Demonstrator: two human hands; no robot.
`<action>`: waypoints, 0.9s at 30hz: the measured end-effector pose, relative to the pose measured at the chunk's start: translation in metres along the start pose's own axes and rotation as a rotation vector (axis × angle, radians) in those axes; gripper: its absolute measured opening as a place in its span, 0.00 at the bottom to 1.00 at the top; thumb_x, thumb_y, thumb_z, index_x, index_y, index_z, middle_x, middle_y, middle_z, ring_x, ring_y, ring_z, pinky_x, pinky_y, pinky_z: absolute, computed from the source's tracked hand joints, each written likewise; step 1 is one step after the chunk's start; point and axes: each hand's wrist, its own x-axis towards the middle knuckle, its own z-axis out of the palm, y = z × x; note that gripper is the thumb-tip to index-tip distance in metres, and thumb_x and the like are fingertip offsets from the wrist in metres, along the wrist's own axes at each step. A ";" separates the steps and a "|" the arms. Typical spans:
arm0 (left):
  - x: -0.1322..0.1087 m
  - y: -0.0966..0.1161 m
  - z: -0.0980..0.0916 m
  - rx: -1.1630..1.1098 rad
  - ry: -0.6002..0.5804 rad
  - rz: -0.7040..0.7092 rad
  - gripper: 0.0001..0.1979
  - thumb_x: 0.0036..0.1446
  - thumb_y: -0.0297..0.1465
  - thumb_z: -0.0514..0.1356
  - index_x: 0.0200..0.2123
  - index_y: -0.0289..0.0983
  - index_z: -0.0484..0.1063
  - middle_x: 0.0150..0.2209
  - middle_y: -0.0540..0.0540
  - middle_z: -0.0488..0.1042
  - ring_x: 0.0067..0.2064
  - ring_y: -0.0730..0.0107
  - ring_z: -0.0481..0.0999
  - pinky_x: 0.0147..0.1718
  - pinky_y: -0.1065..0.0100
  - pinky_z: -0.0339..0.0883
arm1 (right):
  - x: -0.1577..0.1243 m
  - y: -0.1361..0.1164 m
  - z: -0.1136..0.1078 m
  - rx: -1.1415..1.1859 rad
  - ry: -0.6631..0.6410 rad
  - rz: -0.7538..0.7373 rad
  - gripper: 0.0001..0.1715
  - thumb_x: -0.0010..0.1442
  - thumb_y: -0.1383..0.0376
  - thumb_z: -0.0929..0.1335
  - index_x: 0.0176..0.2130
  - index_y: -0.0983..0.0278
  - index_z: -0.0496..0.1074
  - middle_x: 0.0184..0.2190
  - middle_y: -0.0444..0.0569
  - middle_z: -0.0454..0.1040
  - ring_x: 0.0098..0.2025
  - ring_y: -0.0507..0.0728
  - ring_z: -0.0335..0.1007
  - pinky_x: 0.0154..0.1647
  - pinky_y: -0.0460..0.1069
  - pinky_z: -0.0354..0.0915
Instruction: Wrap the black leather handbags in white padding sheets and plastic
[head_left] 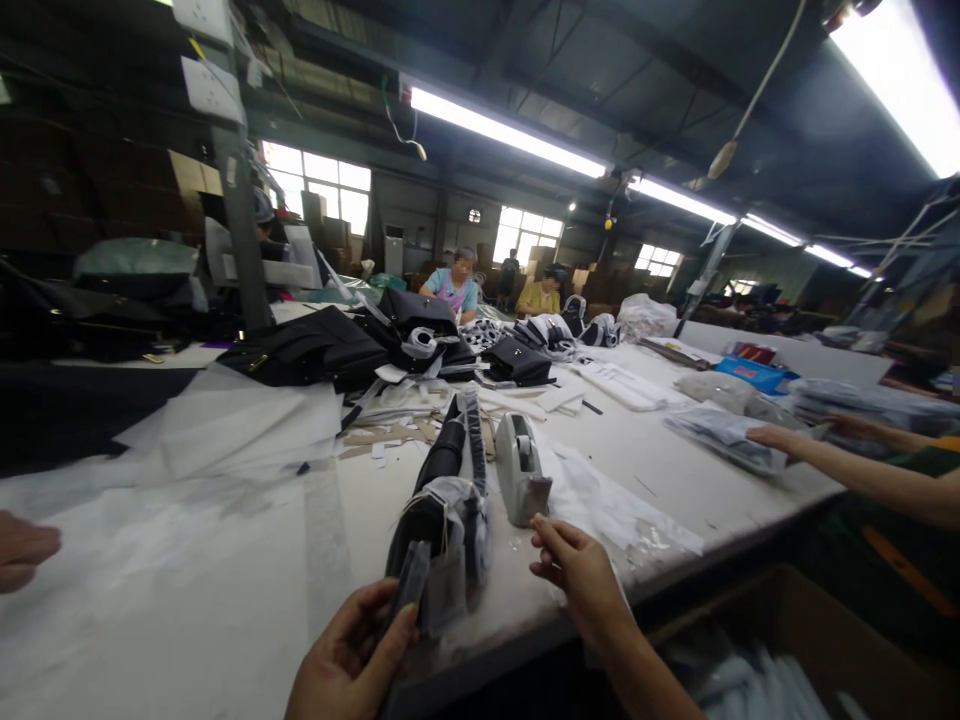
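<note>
My left hand [356,650], low in the centre, has its thumb and fingers closed on a dark strap [411,580] with a clear wrap. Just beyond it a black bag [442,455] stands on edge, partly wrapped in clear film, with a pale tag hanging at its near end. My right hand [577,575] is beside the front of a grey tape dispenser [514,470], thumb and fingertips pinched together. Whatever may be between those fingertips is too small to make out.
Black bags [322,345] and paper scraps cover the table [330,530] further back. White sheets [240,415] lie left. A person's hand [26,550] shows at the left edge; another person's arms reach over wrapped packages [727,435] at right. An open carton [810,620] stands below the edge.
</note>
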 end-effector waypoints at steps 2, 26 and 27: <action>0.002 -0.001 -0.002 -0.004 -0.013 0.010 0.31 0.35 0.48 0.74 0.40 0.37 0.74 0.30 0.48 0.79 0.31 0.63 0.78 0.25 0.71 0.69 | -0.020 -0.004 0.008 -0.029 -0.089 -0.038 0.21 0.48 0.51 0.77 0.33 0.66 0.79 0.25 0.42 0.71 0.21 0.47 0.65 0.27 0.44 0.70; -0.001 -0.002 -0.006 0.172 -0.039 0.303 0.21 0.54 0.39 0.64 0.49 0.41 0.63 0.29 0.49 0.78 0.31 0.63 0.78 0.32 0.68 0.67 | -0.061 -0.031 0.108 -0.627 -0.509 -0.182 0.26 0.55 0.47 0.71 0.21 0.66 0.72 0.12 0.41 0.64 0.12 0.47 0.59 0.13 0.42 0.53; -0.001 -0.001 -0.007 0.190 -0.047 0.307 0.21 0.55 0.39 0.63 0.49 0.41 0.63 0.30 0.49 0.78 0.32 0.63 0.78 0.33 0.68 0.67 | -0.060 -0.032 0.106 -0.540 -0.547 -0.128 0.26 0.55 0.47 0.71 0.23 0.66 0.72 0.12 0.40 0.63 0.12 0.46 0.56 0.13 0.42 0.53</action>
